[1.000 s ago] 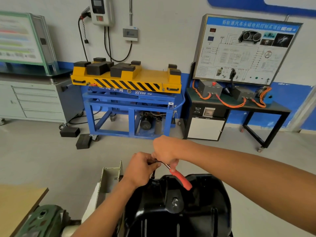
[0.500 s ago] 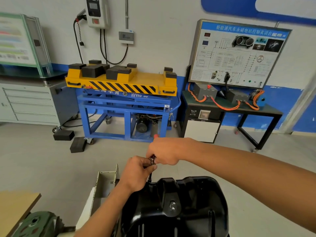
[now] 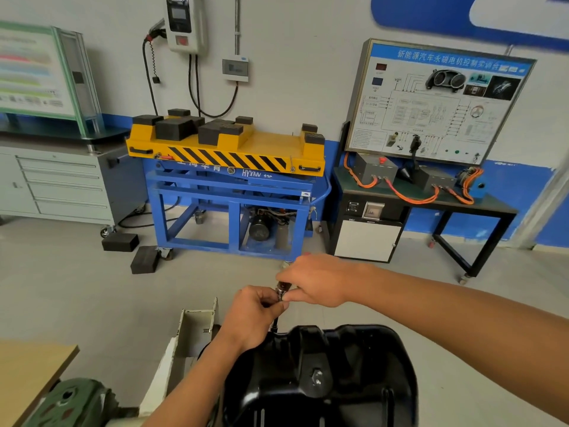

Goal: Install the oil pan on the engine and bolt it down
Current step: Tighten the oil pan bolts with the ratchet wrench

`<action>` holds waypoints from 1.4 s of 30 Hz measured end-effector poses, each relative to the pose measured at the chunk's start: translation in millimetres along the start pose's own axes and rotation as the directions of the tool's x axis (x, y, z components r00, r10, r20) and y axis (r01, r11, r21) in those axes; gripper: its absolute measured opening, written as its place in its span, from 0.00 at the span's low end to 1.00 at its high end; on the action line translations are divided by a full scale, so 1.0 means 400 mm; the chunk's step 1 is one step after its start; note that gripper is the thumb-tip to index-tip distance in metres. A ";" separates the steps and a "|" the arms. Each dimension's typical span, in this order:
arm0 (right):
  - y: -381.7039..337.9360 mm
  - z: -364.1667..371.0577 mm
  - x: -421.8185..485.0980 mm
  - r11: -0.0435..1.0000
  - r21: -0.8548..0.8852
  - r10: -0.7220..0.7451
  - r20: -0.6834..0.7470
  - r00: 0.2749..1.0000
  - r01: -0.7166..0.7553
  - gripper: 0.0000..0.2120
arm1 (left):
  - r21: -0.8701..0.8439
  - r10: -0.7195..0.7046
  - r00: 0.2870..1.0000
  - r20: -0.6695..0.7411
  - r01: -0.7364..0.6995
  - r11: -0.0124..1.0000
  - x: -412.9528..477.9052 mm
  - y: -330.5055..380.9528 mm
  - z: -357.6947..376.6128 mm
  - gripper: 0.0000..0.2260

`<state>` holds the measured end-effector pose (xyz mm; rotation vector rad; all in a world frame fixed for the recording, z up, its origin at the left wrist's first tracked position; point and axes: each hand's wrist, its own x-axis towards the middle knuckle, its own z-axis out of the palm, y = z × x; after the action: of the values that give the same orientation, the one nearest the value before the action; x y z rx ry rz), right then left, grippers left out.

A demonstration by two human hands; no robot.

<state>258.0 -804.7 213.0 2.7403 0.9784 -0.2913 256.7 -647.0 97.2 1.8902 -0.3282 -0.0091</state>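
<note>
The black oil pan (image 3: 332,374) lies upside down on the engine at the bottom centre, with its drain plug (image 3: 317,376) facing me. A ratchet wrench (image 3: 280,288) stands on a thin extension (image 3: 274,323) that reaches down to the pan's far left flange. My left hand (image 3: 252,312) pinches the ratchet head from the left. My right hand (image 3: 314,280) is closed over the handle from the right, and the handle itself is hidden inside the fist.
A cream metal engine-stand bracket (image 3: 191,328) rises left of the pan. A green casting (image 3: 70,402) and a wooden tabletop corner (image 3: 27,368) sit at bottom left. Across the floor stand a blue and yellow lift table (image 3: 228,167), black blocks (image 3: 120,241), a grey cabinet (image 3: 61,186) and a trainer bench (image 3: 425,192).
The red ratchet handle swung from pointing toward me over the pan to away, now hidden under my right hand. My left hand stayed on the ratchet head. The camera drifted slightly.
</note>
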 end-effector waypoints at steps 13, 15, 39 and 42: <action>-0.058 0.016 0.037 0.987 -0.019 0.158 -0.094 0.983 -0.160 0.20 | 0.051 0.019 0.999 -0.050 -0.016 0.999 -0.003 0.000 0.001 0.24; -0.068 0.019 0.038 0.980 0.010 0.199 -0.111 0.974 -0.199 0.22 | 0.062 0.021 0.998 -0.056 -0.018 0.998 -0.003 0.001 0.001 0.24; -0.074 -0.019 0.054 0.913 0.225 0.317 0.132 0.939 -0.340 0.19 | 0.117 0.046 0.997 -0.055 -0.039 0.992 -0.002 -0.002 0.000 0.12; -0.060 -0.019 0.054 0.950 0.116 0.276 0.115 0.954 -0.288 0.19 | 0.133 0.047 0.998 -0.049 -0.041 0.990 -0.001 -0.003 0.000 0.14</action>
<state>259.8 -771.8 211.4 2.9042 0.5488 -0.4490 256.8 -646.7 96.2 2.0104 -0.3422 0.0931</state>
